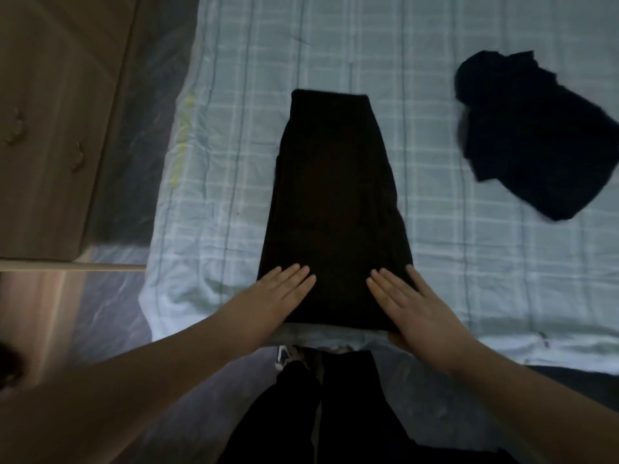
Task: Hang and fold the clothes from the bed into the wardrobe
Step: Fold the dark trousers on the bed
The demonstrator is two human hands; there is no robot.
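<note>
Head view: both hands flat on black garment (331,209), mid-frame on the checked bed (435,256).
Left hand (278,293) and right hand (412,306) press its near end, fingers straight. Second dark garment (532,135) lies crumpled upper right, well apart.

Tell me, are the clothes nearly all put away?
Not yet. The black garment lies folded into a long strip on the bed, with the left hand and right hand pressed flat on its near end. The dark garment beside it is crumpled. Nothing seen has reached the wardrobe.
</note>
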